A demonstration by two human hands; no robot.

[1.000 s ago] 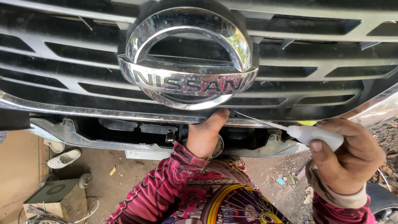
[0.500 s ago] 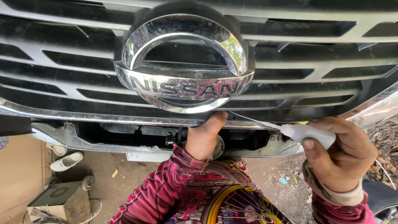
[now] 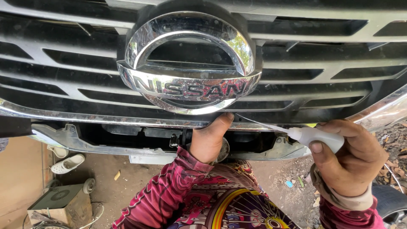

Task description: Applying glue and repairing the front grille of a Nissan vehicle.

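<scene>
right hand (image 3: 354, 163) grip closed (tight) round white tube (image 3: 316, 138)

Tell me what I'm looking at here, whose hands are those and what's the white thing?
The camera sits on a person's head and looks at their own two hands, so there is just this one view. In front is a car's grey grille with a big shiny round badge. The left hand presses its thumb up against the chrome strip under the badge. The right hand holds a small white squeeze bottle with a thin nozzle pointing at that strip. Down on the dirt ground lie a pale sandal and a boxy grey machine.
</scene>
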